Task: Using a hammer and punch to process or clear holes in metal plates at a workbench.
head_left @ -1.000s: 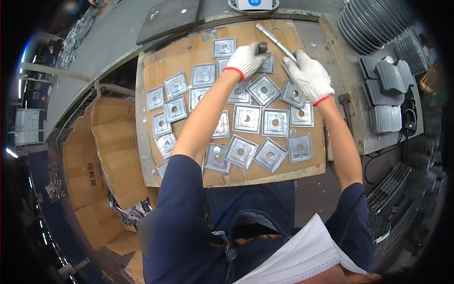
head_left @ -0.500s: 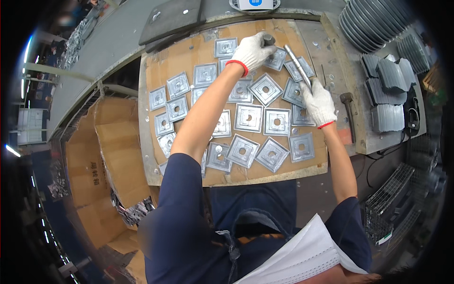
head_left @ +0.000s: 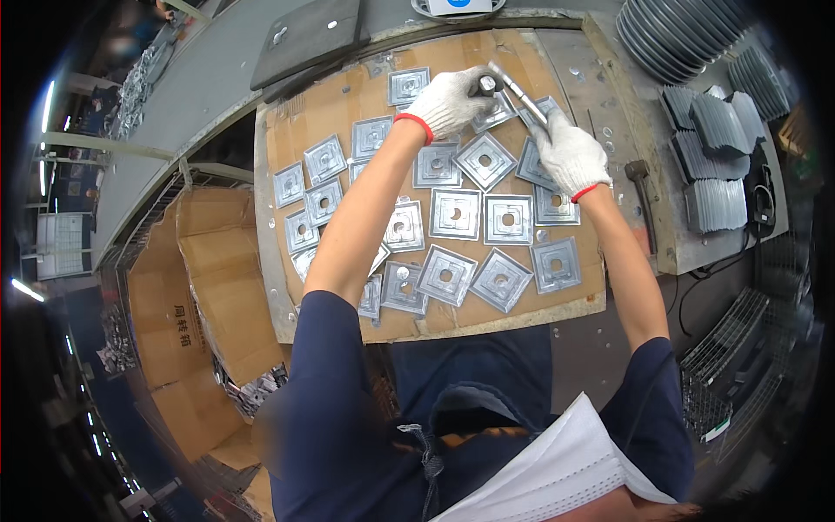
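Head view: left hand [head_left: 448, 102] grips a dark knob [head_left: 485, 85], right hand [head_left: 570, 154] clasps a metal rod [head_left: 517, 90] above square plates [head_left: 454, 213].

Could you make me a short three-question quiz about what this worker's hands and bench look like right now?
1. True or false: both hands wear white gloves.
2. What does the right hand grip: A a metal rod, B a hammer, C a box?
3. What do the square metal plates lie on?

Key: 1 true. 2 A. 3 A cardboard sheet; the left hand is at the rod's far end.
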A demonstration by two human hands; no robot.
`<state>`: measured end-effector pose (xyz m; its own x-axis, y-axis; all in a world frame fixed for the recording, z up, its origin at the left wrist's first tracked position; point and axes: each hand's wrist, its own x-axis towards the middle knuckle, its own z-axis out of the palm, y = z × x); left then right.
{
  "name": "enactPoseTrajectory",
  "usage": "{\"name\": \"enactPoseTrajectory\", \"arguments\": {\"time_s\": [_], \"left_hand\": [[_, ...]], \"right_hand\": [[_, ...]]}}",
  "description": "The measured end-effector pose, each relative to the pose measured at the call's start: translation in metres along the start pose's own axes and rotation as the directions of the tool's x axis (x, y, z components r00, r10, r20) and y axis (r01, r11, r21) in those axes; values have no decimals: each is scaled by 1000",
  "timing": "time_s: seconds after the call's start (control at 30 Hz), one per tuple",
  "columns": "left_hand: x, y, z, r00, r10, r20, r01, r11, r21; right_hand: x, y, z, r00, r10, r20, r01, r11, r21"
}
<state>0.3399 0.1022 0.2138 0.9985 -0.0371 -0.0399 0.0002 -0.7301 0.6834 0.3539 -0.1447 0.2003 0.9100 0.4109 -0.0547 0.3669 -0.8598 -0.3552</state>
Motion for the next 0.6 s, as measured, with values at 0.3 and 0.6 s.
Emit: {"name": "enactPoseTrajectory", "arguments": {"time_s": [0.3, 0.6], "left_hand": [[3, -9, 1, 994, 11, -112, -15, 999, -34], [-2, -23, -22, 963, -81, -258, 65, 995, -69]], "right_hand": [[-60, 20, 20, 999, 50, 14, -51, 995, 80], [-89, 25, 10, 986, 152, 66, -163, 958, 236]]}}
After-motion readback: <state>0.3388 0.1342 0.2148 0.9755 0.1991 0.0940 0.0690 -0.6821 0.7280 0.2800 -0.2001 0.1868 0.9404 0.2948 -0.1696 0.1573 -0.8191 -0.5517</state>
